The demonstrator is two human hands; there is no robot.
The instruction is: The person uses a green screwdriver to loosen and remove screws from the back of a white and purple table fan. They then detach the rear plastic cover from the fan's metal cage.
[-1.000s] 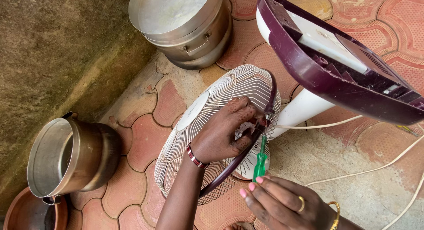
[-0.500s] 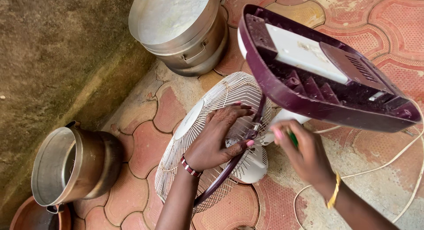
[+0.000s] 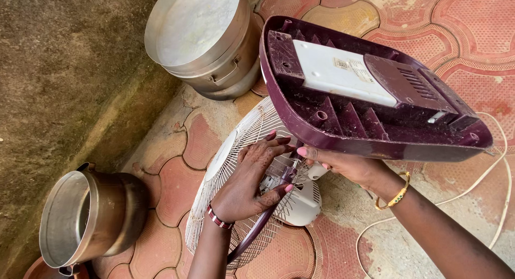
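A standing fan lies on the paved ground with its maroon base (image 3: 375, 97) tipped up toward me, underside showing. My left hand (image 3: 252, 177) lies on the white wire grille (image 3: 230, 161), fingers curled on the maroon rim band (image 3: 257, 231) beside the white motor housing (image 3: 303, 206). My right hand (image 3: 348, 166) reaches in under the base, fingertips at the same spot on the rim. The green screwdriver it carried a moment ago is hidden in the hand or behind the base.
A large steel pot (image 3: 204, 38) stands upside down behind the fan. A brass pot (image 3: 91, 214) lies at the lower left by a rough concrete wall (image 3: 53, 70). A white cord (image 3: 483, 182) loops over the red pavers on the right.
My right hand has moved up from the lower foreground to the grille rim under the base, carrying the green screwdriver, which is now out of sight. The view has shifted closer to the base.
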